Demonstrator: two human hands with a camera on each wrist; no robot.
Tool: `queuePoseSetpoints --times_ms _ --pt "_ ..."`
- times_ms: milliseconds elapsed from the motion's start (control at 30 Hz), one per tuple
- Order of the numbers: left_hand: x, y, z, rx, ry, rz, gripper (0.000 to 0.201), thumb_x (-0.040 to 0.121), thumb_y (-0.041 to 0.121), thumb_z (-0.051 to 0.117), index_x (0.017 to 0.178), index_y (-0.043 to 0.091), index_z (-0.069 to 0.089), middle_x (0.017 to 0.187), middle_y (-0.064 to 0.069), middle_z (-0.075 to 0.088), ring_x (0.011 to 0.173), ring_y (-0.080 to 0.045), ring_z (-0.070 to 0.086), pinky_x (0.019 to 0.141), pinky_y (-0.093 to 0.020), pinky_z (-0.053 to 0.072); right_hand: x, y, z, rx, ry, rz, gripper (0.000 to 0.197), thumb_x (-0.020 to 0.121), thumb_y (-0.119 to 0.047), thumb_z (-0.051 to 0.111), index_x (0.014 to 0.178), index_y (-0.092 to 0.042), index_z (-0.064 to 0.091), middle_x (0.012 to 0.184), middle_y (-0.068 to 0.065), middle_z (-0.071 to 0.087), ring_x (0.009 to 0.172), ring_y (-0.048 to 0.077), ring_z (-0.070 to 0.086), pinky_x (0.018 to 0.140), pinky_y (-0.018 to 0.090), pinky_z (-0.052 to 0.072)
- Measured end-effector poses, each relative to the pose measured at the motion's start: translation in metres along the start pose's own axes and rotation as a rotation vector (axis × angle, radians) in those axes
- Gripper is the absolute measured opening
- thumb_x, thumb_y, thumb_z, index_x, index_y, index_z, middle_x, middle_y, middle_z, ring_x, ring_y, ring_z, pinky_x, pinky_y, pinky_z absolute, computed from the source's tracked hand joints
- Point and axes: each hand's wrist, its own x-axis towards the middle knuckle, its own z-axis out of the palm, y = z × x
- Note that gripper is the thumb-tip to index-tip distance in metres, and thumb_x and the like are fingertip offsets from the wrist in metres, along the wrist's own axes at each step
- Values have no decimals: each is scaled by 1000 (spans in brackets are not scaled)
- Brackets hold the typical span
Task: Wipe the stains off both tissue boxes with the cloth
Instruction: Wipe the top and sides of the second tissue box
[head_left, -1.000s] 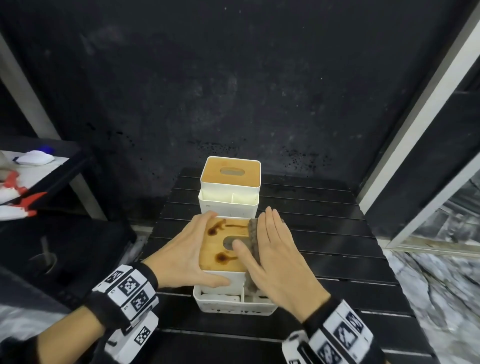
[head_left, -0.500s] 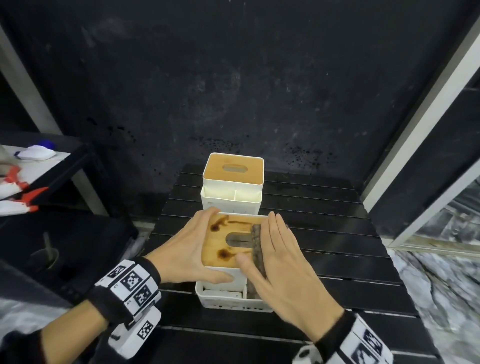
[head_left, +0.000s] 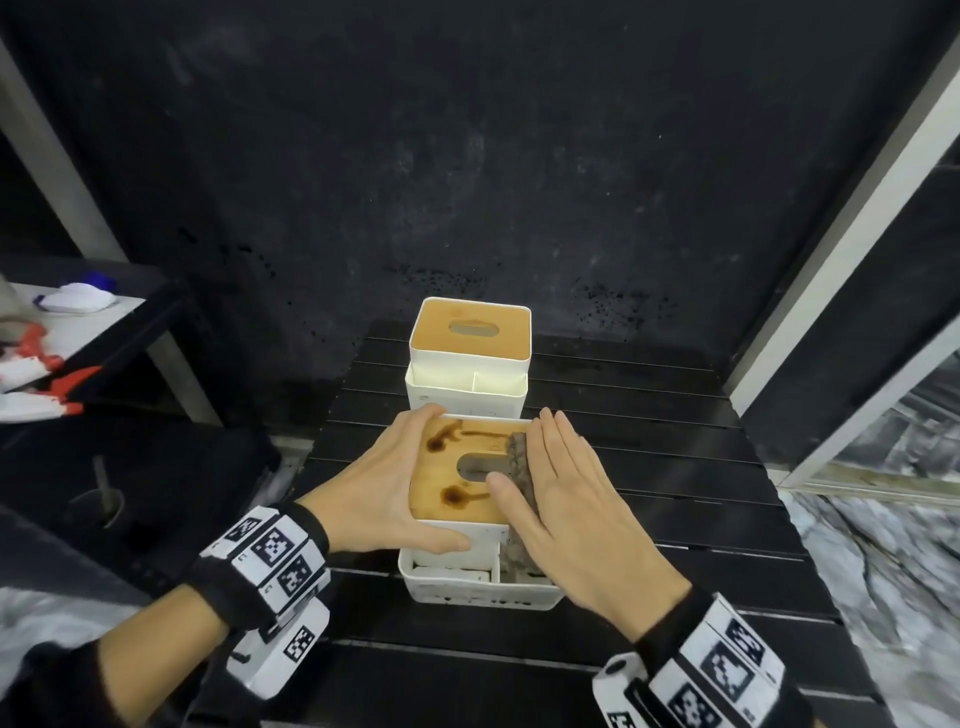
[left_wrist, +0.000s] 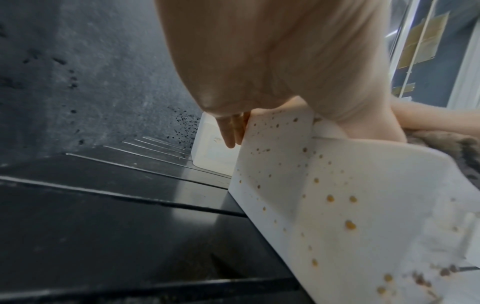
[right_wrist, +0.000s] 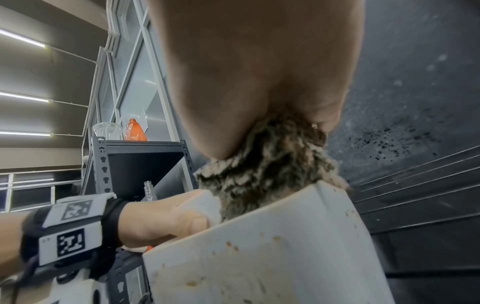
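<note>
Right hand (head_left: 566, 499) lies flat on the cloth (head_left: 521, 470) atop the near tissue box (head_left: 457, 480); left hand (head_left: 384, 488) grips its side. Dark stains (head_left: 452, 496) remain; far box (head_left: 470, 358) at 12 o'clock looks unwiped.

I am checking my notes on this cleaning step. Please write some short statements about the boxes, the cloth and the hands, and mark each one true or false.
1. The right hand presses the cloth flat on the near box. True.
2. The near box's lid is clean. False: dark stains remain.
3. The left hand holds the near box's left side. True.
4. The far box lies on its side. False: it stands upright.
5. The cloth covers the far box. False: it is on the near box.
</note>
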Motion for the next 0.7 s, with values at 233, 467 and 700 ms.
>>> queuePoseSetpoints --times_ms 233,467,700 --pt "-3 5 1 -39 -7 -30 138 63 67 92 158 45 -5 150 30 15 142 0 32 116 -32 44 -2 -15 -1 -174 218 179 60 97 -59 26 144 -27 45 136 9 39 120 24 44 100 40 46" --pt "-9 9 6 -156 -33 -60 162 49 70 96 162 44 -18 164 23 11 151 -2 25 126 -40 35 1 -23 -14 -38 54 235 58 104 -45 38 155 -23 22 124 9 31 96 19 50 84 27 53" --pt "-1 13 -6 -46 -51 -8 130 62 58 97 157 41 9 153 24 27 143 2 35 120 -38 43 4 -18 -14 -349 -104 199 62 104 -10 43 158 -2 14 135 22 44 109 30 56 91 36 51"
